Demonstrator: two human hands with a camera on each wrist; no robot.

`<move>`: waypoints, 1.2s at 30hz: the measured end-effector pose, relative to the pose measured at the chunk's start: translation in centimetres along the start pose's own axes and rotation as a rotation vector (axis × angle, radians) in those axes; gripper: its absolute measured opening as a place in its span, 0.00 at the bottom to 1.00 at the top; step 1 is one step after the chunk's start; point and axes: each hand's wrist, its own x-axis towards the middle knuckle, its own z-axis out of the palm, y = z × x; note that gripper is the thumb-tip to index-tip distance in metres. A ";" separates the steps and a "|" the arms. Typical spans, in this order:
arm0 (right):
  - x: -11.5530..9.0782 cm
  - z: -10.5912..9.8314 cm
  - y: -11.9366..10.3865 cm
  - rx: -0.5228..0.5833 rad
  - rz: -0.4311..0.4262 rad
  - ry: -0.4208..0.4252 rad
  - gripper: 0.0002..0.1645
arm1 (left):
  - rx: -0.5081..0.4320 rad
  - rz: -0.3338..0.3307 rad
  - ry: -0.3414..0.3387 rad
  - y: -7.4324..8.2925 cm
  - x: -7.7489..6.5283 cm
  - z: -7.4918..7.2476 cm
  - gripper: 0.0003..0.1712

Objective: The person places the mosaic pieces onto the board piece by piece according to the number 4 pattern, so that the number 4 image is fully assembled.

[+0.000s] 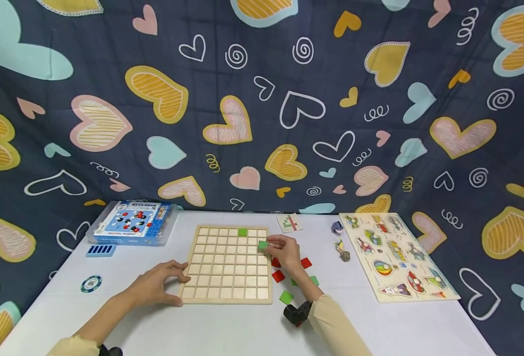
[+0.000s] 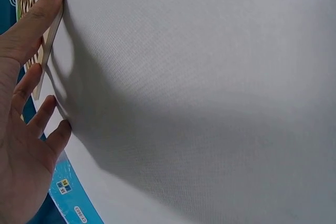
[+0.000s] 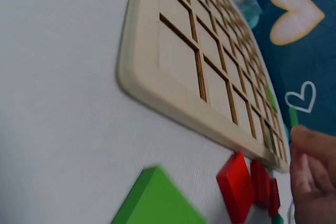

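A square wooden grid board (image 1: 226,301) lies on the white table, with one green tile (image 1: 242,232) in a cell of its top row. My left hand (image 1: 159,284) is at the board's left edge, thumb and fingers spread; in the left wrist view the thumb (image 2: 39,14) touches the rim. Over the upper right part of the grid, my right hand (image 1: 287,253) pinches a second green tile (image 1: 262,245) between thumb and fingers. The right wrist view shows only a sliver of that held tile (image 3: 293,115) beyond the fingertips.
Loose red tiles (image 1: 278,276) and green tiles (image 1: 286,297) lie right of the board, partly under the right forearm. A pattern card (image 1: 290,223), small figures (image 1: 337,227) and a picture puzzle board (image 1: 415,295) are farther right. A boxed set (image 1: 132,222) and a round chip (image 1: 91,284) lie left.
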 end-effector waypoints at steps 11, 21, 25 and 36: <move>2.3 3.2 -0.1 0.062 -0.086 -0.091 0.17 | -0.034 -0.013 -0.014 0.1 0.1 0.1 0.29; 3.2 5.3 -0.3 -0.007 -0.150 -0.105 0.15 | -0.017 -0.052 -0.011 0.1 0.0 0.1 0.27; 3.3 6.0 -0.4 0.001 -0.187 -0.115 0.16 | -0.022 -0.053 -0.012 0.1 -0.1 0.1 0.27; 3.4 7.6 -0.9 -0.025 -0.189 -0.084 0.15 | -0.030 -0.061 -0.014 0.0 -0.1 0.2 0.26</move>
